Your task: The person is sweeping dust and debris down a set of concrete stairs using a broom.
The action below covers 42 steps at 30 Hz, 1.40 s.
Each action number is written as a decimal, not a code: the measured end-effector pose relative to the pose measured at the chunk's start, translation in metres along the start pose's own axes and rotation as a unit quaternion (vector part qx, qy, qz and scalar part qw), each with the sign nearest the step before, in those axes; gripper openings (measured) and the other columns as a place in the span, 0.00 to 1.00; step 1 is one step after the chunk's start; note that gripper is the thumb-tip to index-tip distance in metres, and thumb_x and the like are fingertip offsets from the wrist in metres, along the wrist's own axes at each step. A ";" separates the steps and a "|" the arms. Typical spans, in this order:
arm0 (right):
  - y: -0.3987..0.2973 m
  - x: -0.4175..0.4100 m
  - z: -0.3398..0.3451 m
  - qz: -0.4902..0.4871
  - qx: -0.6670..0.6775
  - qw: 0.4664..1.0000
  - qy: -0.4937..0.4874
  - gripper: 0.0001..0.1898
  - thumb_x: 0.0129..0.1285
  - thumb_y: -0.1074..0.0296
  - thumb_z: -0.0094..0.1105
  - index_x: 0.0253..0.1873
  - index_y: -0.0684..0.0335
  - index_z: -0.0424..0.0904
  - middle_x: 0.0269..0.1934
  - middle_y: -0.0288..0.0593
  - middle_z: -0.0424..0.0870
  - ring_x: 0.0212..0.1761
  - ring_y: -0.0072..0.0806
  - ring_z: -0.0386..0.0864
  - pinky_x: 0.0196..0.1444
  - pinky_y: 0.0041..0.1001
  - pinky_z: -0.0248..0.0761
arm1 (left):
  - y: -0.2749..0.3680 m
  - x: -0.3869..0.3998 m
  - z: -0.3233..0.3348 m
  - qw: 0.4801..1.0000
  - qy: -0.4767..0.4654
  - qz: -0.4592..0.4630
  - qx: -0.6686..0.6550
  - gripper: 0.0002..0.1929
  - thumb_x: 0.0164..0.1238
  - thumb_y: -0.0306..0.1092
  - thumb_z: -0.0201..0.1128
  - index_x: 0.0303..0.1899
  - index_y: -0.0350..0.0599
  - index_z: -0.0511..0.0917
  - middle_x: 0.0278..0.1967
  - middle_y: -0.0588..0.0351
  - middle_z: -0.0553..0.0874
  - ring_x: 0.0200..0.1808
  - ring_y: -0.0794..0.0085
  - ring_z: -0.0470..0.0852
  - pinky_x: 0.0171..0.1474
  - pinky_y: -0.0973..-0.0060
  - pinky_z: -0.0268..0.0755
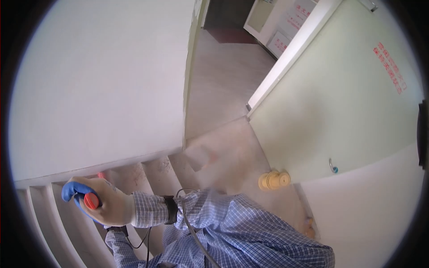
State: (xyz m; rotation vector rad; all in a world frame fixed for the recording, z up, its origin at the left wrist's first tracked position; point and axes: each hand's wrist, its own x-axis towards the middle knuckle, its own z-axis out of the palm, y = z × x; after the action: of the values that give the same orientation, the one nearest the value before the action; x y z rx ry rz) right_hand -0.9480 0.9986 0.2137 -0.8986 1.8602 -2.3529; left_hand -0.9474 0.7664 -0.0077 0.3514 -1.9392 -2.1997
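My right hand [107, 202], in a beige glove with blue-coated fingers, is closed around a rod or handle whose round red end [91, 201] points up at me. The rest of that handle is hidden beneath the glove. My left forearm [120, 244] comes up from below, with a dark band [117, 230] at its wrist. The left hand itself is almost wholly covered by the right one, so its grip cannot be seen. Both hands are over concrete stairs [72, 214]. A small pinkish-red piece [101, 175] shows just past the right glove.
A white wall [107, 83] borders the stairs. A pale green door [308, 114] with red writing stands ajar beside a doorway. Near its foot is a yellow ribbed cylindrical object [274, 180]. Cables [194, 231] run along my sleeves. Small orange-brown items [309, 227] lie by the right wall.
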 end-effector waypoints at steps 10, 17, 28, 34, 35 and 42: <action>0.040 -0.125 -0.167 -0.092 0.083 0.984 -0.126 0.24 0.55 0.76 0.55 0.58 0.65 0.63 0.41 0.51 0.76 0.38 0.47 0.77 0.44 0.39 0.69 | -0.070 -0.134 0.214 0.983 0.176 0.060 -0.007 0.08 0.67 0.35 0.59 0.40 0.41 0.75 0.29 0.62 0.78 0.26 0.81 0.77 0.26 0.81 0.71; -0.004 -0.256 -0.407 0.196 -0.009 0.930 -0.310 0.23 0.59 0.69 0.51 0.61 0.63 0.67 0.44 0.53 0.78 0.46 0.45 0.78 0.50 0.36 0.70 | -0.054 -0.200 0.296 0.947 0.232 0.070 0.213 0.09 0.69 0.34 0.55 0.29 0.43 0.71 0.20 0.64 0.73 0.15 0.83 0.71 0.16 0.84 0.62; -0.008 -0.372 -0.597 0.394 0.020 0.916 -0.078 0.18 0.67 0.73 0.47 0.60 0.61 0.70 0.33 0.35 0.77 0.30 0.15 0.73 0.36 0.18 0.72 | -0.083 -0.178 0.355 0.951 0.239 0.064 0.184 0.07 0.64 0.30 0.58 0.28 0.44 0.70 0.21 0.60 0.76 0.13 0.79 0.73 0.15 0.81 0.66; -0.006 -0.376 -0.591 0.356 -0.022 0.919 -0.167 0.18 0.66 0.73 0.47 0.60 0.60 0.70 0.35 0.41 0.80 0.35 0.22 0.78 0.41 0.23 0.74 | -0.101 -0.179 0.360 0.948 0.245 0.050 0.196 0.05 0.62 0.27 0.60 0.33 0.45 0.70 0.24 0.63 0.75 0.14 0.80 0.73 0.13 0.81 0.66; -0.006 -0.379 -0.592 0.362 -0.017 0.918 -0.161 0.19 0.65 0.73 0.48 0.61 0.62 0.69 0.36 0.41 0.80 0.34 0.20 0.77 0.40 0.22 0.73 | -0.095 -0.181 0.386 0.947 0.258 0.051 0.183 0.04 0.62 0.27 0.60 0.32 0.46 0.71 0.23 0.64 0.74 0.14 0.81 0.72 0.13 0.80 0.67; -0.019 -0.360 -0.551 0.291 0.001 0.947 -0.133 0.29 0.60 0.73 0.55 0.68 0.63 0.59 0.51 0.47 0.76 0.43 0.29 0.77 0.47 0.26 0.72 | -0.096 -0.202 0.391 0.962 0.160 0.022 0.221 0.08 0.63 0.27 0.59 0.26 0.45 0.69 0.21 0.64 0.71 0.14 0.81 0.72 0.14 0.81 0.67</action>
State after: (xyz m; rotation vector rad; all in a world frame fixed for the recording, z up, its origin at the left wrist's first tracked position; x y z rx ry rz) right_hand -0.8817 1.6199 0.0066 -0.5276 1.7094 -1.7832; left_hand -0.8693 1.2081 -0.0460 0.6736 -2.1992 -1.5441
